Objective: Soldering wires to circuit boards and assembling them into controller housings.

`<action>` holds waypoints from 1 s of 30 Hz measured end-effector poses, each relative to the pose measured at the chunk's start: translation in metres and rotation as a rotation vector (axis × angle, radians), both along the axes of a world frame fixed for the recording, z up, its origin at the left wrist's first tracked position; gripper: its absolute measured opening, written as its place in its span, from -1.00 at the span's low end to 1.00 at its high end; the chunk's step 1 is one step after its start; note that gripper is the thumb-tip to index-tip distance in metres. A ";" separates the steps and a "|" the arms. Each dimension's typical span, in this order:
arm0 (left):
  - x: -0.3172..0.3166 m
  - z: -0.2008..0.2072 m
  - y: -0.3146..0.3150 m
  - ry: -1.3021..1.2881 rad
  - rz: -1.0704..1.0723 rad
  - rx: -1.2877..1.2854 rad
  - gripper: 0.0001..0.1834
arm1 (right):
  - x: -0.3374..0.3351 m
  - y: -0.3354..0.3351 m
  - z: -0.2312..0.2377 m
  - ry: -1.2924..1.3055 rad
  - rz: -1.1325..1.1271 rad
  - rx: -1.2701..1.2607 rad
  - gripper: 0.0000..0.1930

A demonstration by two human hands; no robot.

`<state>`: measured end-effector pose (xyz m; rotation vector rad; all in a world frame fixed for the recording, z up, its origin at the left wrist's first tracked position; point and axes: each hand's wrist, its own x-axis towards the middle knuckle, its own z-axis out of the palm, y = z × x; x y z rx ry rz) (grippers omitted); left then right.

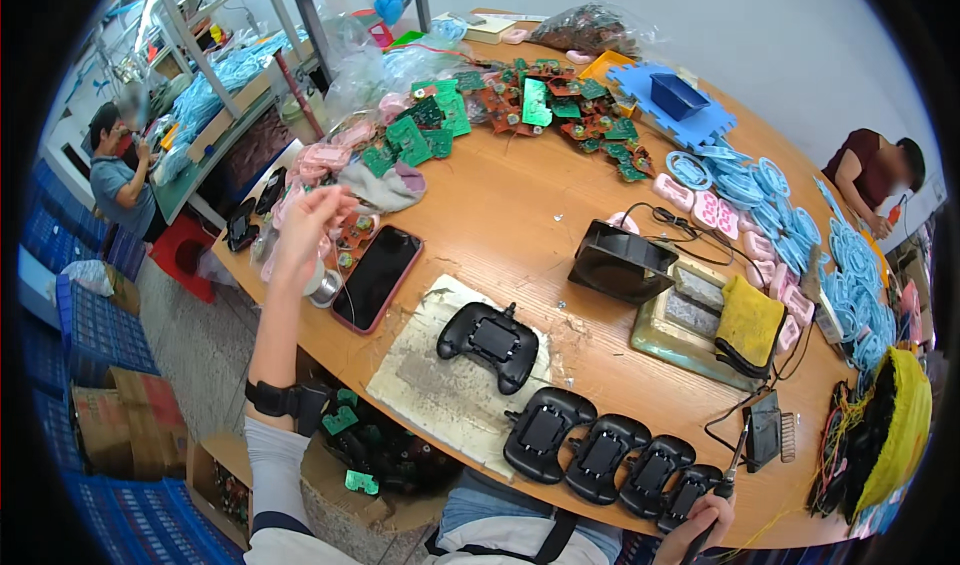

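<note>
My left hand [312, 227] is stretched out over the left side of the table, fingers bent together beside pink plastic shells [322, 157] and a grey cloth [385, 187]. Whatever its fingertips pinch, if anything, is too small to make out. Down at the front right edge, my right hand [703, 528] is closed around a soldering iron [735, 457], tip pointing up. A black game controller [490, 341] lies on a worn cream mat [415, 360] in front of me. Several more black controllers [603, 457] line the table edge between the mat and my right hand.
A phone [378, 277] and a solder spool [323, 287] lie near my left forearm. Behind are circuit boards [410, 140]. At right stand a black fan [622, 263], a yellow cloth [750, 323], an iron stand [763, 430] and blue cables [770, 200]. Two people sit farther off.
</note>
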<state>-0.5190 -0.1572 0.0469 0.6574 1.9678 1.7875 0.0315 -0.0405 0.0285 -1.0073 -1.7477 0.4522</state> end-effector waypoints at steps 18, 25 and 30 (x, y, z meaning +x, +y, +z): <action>-0.067 0.008 0.005 0.834 -0.437 -1.154 -0.81 | -0.017 -0.003 0.002 0.033 0.074 -0.041 -0.67; -0.045 0.048 0.011 0.185 -0.028 -0.201 -0.83 | -0.013 -0.006 -0.005 0.194 -0.057 -0.107 -0.72; 0.040 0.051 0.005 0.205 -0.144 -0.246 -0.79 | -0.001 0.002 -0.022 0.289 -0.008 -0.049 -0.81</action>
